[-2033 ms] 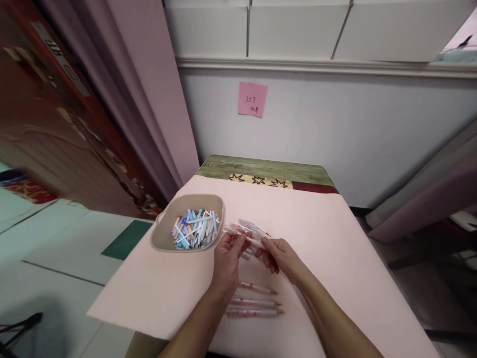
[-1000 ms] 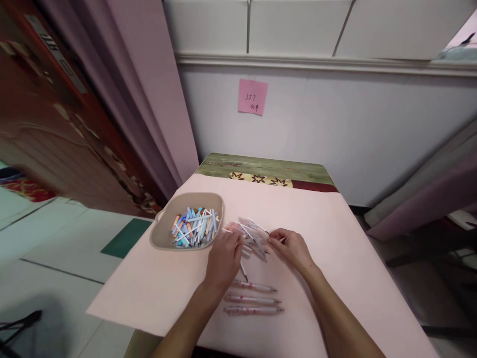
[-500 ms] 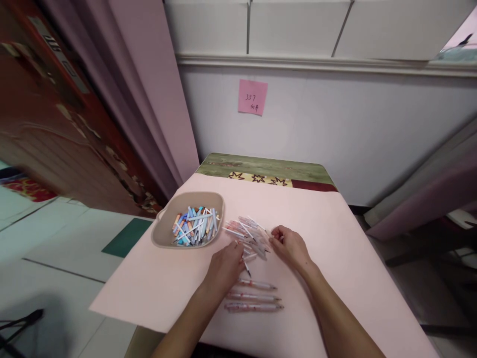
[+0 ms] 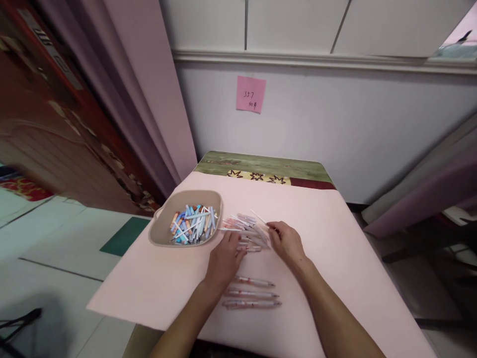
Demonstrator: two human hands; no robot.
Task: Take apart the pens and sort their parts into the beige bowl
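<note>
Got a slim white refill (image 4: 258, 217) pinched in the right hand (image 4: 286, 241). Got the left hand (image 4: 223, 259) down against a pile of clear pinkish pen barrels (image 4: 257, 236), mid-worktop (image 4: 335, 248); can't tell if gripping any. Toward the near edge, three pens (image 4: 253, 294) side by side. By the left edge, a beige bin (image 4: 163, 227) holding jumbled blue, orange and white pen parts (image 4: 197, 217).

A mauve curtain (image 4: 149, 89) hangs between a reddish-brown door (image 4: 40, 144) and a pale wall (image 4: 305, 119).

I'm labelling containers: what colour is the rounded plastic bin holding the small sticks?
The rounded plastic bin is greyish beige, shown in the head view.
</note>
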